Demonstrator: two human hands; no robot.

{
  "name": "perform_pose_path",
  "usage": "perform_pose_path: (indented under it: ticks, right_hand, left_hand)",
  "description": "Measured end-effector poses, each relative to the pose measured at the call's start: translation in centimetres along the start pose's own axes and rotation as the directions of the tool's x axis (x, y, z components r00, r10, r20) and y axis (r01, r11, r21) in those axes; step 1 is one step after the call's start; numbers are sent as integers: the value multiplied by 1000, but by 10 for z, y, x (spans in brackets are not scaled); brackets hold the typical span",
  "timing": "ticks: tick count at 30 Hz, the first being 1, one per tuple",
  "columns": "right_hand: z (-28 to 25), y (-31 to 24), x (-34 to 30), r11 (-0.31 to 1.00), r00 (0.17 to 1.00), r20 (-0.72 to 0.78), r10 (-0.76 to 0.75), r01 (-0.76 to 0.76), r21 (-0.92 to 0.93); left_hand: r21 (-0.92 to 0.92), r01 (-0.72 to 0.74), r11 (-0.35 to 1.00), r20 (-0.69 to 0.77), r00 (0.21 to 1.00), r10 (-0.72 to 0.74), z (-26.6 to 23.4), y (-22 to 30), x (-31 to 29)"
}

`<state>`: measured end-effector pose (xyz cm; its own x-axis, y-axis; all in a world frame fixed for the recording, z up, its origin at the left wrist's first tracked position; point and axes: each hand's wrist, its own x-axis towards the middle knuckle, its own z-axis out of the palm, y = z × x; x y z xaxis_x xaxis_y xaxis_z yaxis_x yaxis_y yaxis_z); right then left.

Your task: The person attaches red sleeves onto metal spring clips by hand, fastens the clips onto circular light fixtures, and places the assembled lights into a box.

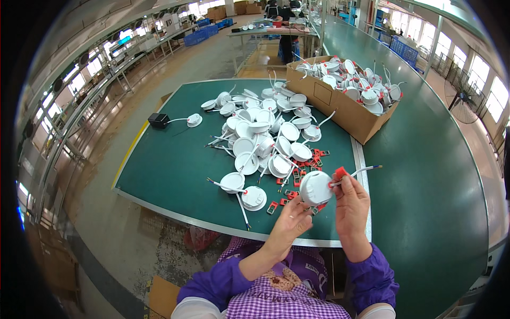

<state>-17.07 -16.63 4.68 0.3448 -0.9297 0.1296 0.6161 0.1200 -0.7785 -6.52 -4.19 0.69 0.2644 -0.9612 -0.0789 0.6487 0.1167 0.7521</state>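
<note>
A round white downlight (316, 188) is held up over the near right part of the green table. My left hand (292, 222) grips it at its lower edge, with the fingers curled under. At its right side my right hand (353, 204) pinches a red clip (340, 173) where the white cable (363, 169) leaves the housing. The cable's bare wire ends stick out to the right. Behind the held lamp lie loose red clips with metal frames (296, 178). Two more downlights (254, 198) rest left of my hands, and a large heap of them (255, 127) covers the table's middle.
A cardboard box (340, 109) full of downlights stands at the far right corner. One lamp joined to a black block (158, 120) lies at the left. A long green conveyor (419, 196) runs along the right side. Another person (287, 42) is at a far bench.
</note>
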Motion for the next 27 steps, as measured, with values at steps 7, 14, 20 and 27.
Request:
perform_pose_path:
  ticks: [7, 14, 20, 27]
  right_hand:
    - [5, 23, -47, 995, 997, 40, 71, -68, -76]
    - [-25, 19, -31, 852, 994, 16, -111, 103, -514]
    - [-25, -25, -6, 761, 980, -69, -186, 100, -641]
    - [0, 8, -12, 570, 966, 118, 230, -35, -821]
  left_hand:
    - [0, -137, 991, -108, 985, 137, 5, 0, 15]
    - [197, -217, 956, -272, 925, 266, -30, 25, 22]
    - [322, -45, 946, -142, 985, 95, -37, 34, 13]
    - [405, 64, 912, -141, 990, -7, -39, 30, 14]
